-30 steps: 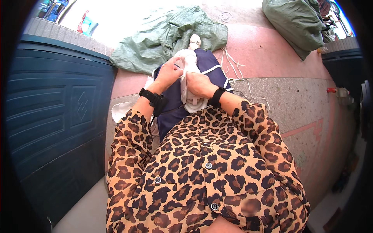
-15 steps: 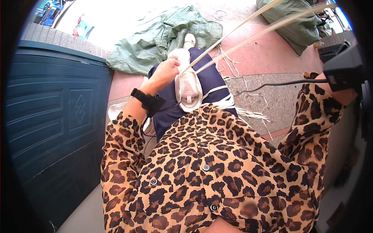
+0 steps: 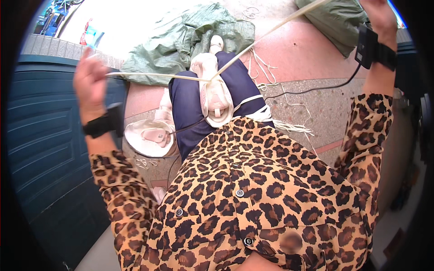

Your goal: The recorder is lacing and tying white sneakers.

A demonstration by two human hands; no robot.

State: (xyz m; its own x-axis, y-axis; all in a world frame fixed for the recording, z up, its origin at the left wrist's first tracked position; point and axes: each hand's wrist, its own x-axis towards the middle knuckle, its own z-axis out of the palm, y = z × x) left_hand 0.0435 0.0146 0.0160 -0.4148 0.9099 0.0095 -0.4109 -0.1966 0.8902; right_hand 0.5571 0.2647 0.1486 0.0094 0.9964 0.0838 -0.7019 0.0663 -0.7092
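Note:
A pale pink and white shoe (image 3: 216,97) rests between my thighs, its toe towards me. A cream shoelace (image 3: 266,38) runs from it in two stretched lengths. One length reaches my left hand (image 3: 91,77), raised at the left with its fingers closed on the lace and slightly blurred. The other length rises taut to the upper right and leaves the picture close to my right hand (image 3: 379,18). That hand is lifted at the top edge, its fingers partly cut off, and the tension shows it gripping this length. A bundle of white laces (image 3: 260,114) lies across my right thigh.
Another pale shoe (image 3: 151,137) sits on the floor at my left, near a dark blue panelled door (image 3: 68,113). Green woven sheeting (image 3: 158,58) spreads ahead. A full green sack (image 3: 334,29) stands at the far right. A black cable (image 3: 316,89) leads to my right wrist device.
My left hand has moved from the shoe out to the left, drawing one lace length with it. My right hand has come into view at the upper right. The floor shoe is now uncovered.

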